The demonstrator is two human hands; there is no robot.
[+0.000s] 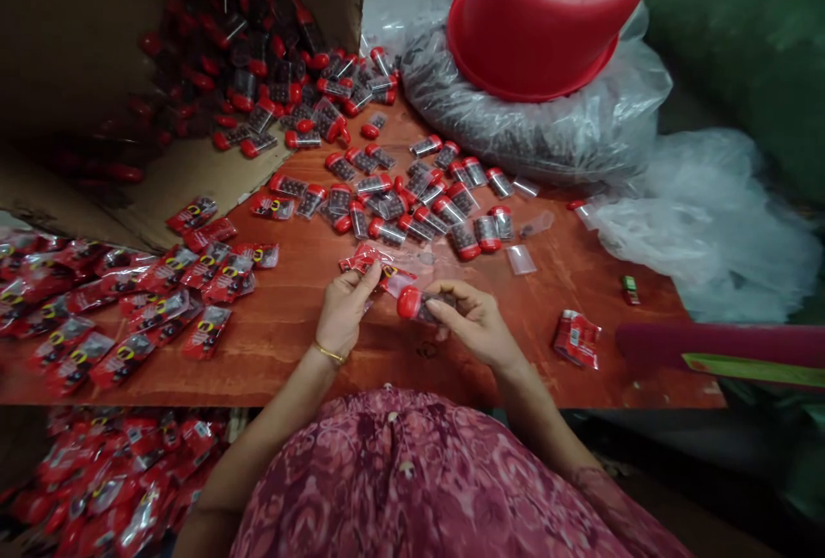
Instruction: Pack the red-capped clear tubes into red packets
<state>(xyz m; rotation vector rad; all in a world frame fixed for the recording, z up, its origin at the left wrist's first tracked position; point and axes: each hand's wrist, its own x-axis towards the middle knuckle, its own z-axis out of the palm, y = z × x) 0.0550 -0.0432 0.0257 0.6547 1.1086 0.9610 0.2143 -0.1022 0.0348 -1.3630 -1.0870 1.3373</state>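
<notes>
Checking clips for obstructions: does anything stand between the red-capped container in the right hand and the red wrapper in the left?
Nothing visible. The right hand holds the red-capped container cap-first toward the red wrapper in the left hand; whether they touch is unclear. Loose containers lie farther back on the table.

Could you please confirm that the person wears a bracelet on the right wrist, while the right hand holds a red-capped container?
Not quite: the bracelet is on the left wrist, as the head view shows. The right hand does hold a red-capped container.
</notes>
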